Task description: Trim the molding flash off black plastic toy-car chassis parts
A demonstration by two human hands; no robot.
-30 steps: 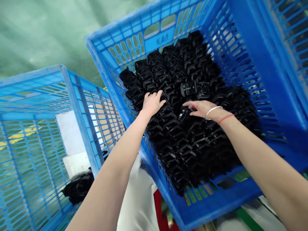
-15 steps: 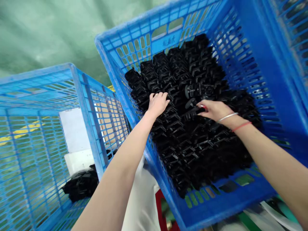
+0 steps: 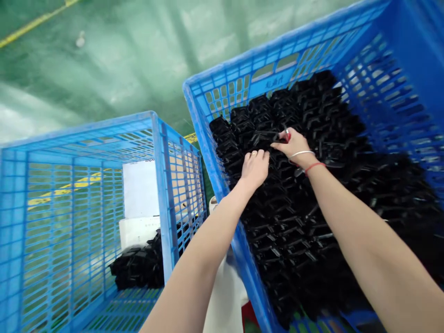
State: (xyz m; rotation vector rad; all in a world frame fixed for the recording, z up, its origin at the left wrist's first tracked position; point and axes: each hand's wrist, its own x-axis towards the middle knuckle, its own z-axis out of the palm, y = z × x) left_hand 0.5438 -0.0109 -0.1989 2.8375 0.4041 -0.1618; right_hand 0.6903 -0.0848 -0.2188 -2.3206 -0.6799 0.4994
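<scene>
Both my hands are inside a large blue plastic crate [image 3: 277, 85] that holds rows of tightly nested black plastic parts [image 3: 291, 217]. My left hand [image 3: 255, 170] is closed, its fingers curled over a black part near the crate's left side; the fingertips are partly hidden. Just to its upper right, my right hand [image 3: 294, 145] pinches a black plastic part [image 3: 265, 136] between thumb and fingers. Something small, red and silver [image 3: 287, 134] shows at the right fingers, too small to name.
A second blue crate [image 3: 157, 185] lies on its side at left, opening towards me. Inside are a black bundle [image 3: 137, 268] and white boxes [image 3: 140, 189]. Behind the crates lies a green floor [image 3: 121, 69] with yellow lines.
My right hand has moved left and away from me, close beside the left hand. My left hand has stayed over the rows. The view has shifted, so the crates appear further right and lower.
</scene>
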